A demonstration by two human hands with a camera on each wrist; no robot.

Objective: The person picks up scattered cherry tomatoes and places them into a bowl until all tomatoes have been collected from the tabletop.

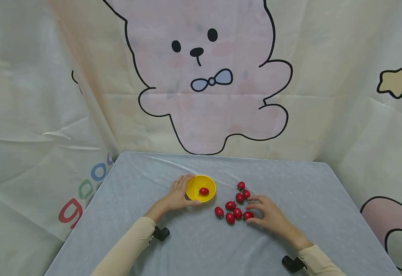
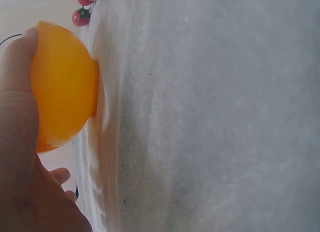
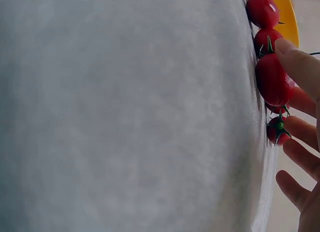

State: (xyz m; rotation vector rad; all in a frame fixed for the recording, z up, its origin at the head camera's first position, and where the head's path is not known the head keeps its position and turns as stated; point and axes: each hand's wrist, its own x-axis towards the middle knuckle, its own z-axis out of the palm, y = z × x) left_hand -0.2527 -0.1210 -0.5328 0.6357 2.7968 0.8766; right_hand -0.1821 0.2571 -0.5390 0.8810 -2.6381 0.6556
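A small yellow bowl (image 1: 191, 190) stands on the cloth with one cherry tomato (image 1: 204, 191) inside. My left hand (image 1: 178, 196) holds this bowl from its left side, thumb at the near rim and fingers along the far left rim. To the right of it lie several red cherry tomatoes (image 1: 230, 206) with green stems. My right hand (image 1: 269, 214) is at the right end of that group, thumb and forefinger spread around the nearest cherry tomato (image 3: 274, 81). The thumb tip overlaps that tomato in the right wrist view; the other fingers are spread apart.
A grey-blue cloth (image 1: 194, 245) covers the table, with its far edge against a curtain (image 1: 345, 126) printed with a cartoon bear. Black wrist mounts (image 1: 292, 264) sit near both sleeves. More tomatoes (image 1: 241, 186) lie beyond my right fingertips.
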